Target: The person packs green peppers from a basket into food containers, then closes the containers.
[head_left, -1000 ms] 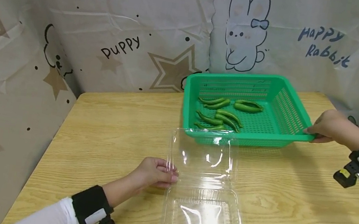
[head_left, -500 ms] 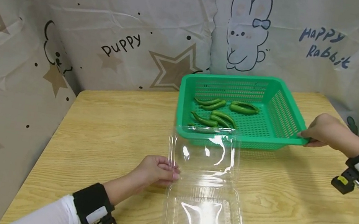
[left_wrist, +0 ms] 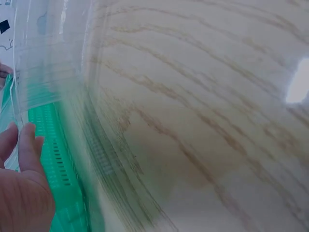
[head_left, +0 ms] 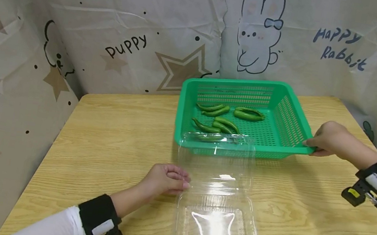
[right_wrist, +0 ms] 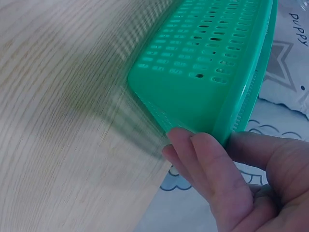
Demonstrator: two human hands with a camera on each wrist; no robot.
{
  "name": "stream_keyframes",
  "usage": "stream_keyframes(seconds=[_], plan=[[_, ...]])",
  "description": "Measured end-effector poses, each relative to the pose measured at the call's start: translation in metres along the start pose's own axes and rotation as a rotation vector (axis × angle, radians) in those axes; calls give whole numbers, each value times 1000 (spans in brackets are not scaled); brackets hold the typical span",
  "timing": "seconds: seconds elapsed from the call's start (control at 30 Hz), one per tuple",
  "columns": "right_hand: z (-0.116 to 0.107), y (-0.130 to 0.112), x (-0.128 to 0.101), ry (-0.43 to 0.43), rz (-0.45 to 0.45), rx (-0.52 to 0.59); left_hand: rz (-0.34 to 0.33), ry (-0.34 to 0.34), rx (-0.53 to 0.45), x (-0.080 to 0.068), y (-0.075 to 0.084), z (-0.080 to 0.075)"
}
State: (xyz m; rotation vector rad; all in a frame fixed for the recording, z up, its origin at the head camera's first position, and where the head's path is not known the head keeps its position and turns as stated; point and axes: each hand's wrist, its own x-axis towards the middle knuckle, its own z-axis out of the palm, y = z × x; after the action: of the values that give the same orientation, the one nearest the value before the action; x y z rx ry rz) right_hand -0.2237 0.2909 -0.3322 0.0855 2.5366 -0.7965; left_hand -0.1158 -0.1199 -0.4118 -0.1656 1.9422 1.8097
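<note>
The clear lid point(head_left: 215, 158) blurs one green pepper point(head_left: 209, 138); both wrist views are smeared.

Bare desk point(head_left: 117, 131) lies open left of my basket point(head_left: 297, 121). The raised clamshell lid point(head_left: 216, 162) blocks its near rim; curtain point(head_left: 131, 36) closes the back.
</note>
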Motion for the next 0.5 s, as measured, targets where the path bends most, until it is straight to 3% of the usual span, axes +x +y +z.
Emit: stream_keyframes(seconds=[0.27, 0.5], plan=[[7, -10, -4, 23, -37, -93, 56, 26, -6, 0, 0, 2], [14, -18, -5, 11, -45, -93, 62, 27, -7, 2, 1, 3]])
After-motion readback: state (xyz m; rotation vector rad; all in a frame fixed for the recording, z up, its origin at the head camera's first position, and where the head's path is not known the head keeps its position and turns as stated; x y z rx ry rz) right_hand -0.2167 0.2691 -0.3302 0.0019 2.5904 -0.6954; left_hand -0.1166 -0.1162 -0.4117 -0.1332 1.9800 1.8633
